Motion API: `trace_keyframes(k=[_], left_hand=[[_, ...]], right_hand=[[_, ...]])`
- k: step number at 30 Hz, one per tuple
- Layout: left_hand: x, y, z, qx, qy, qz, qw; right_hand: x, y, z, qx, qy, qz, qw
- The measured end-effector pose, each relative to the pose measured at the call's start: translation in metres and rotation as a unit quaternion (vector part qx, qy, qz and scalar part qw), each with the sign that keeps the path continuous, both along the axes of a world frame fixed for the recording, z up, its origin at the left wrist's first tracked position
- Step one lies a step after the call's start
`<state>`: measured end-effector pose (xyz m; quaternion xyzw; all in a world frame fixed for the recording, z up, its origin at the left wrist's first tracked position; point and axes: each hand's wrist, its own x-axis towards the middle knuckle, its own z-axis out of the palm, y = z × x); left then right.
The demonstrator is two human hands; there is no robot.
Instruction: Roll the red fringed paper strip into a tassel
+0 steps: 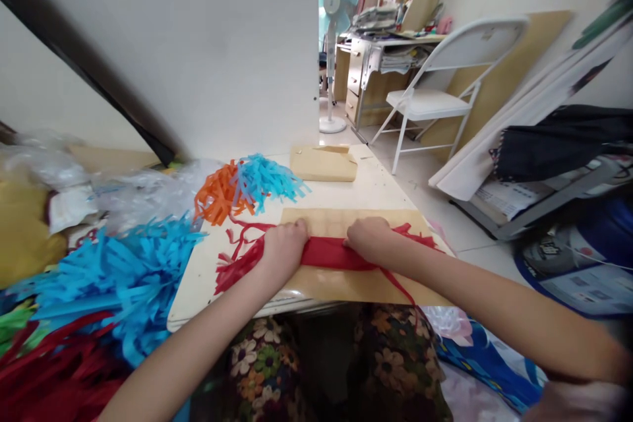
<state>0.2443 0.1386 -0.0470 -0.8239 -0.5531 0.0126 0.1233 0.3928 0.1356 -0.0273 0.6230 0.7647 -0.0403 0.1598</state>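
While both our hands press down side by side, we hold a red paper band (326,254) flat on a tan board (346,283) that lies on the desk (198,283). Our left hand (284,247) is curled over the band's left part, fingers bent and knuckles up, pinning the paper where it breaks into loose red strips (237,264) trailing toward the desk's left edge. Our right hand (368,239) is curled the same way on the band's right part, just beside the left one, with a short bare stretch of red between them. A thin red strip (395,287) runs from under the right hand across the board toward us.

Behind the board, near the wall, lie an orange tassel (217,198) and a blue tassel (267,181), touching each other. A tan block (324,163) sits at the desk's far edge. To our left, off the desk, a big heap of blue fringe (113,283) rests over red strips, with crumpled clear plastic (143,194) behind it. A white folding chair (440,89) and a fan (336,6) stand well apart across the room.
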Motion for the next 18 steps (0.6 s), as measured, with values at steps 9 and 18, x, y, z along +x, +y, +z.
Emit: trace_keyframes(k=[9,18], left_hand=[[-0.002,0.008,-0.003,0.071,0.033,-0.261,0.962],[-0.014,0.004,-0.002,0.048,0.019,-0.250,0.967]], right_hand=[[-0.032,-0.012,0.011,0.107,-0.071,0.070,0.989],[-0.014,-0.015,-0.003,0.080,0.002,0.150,0.985]])
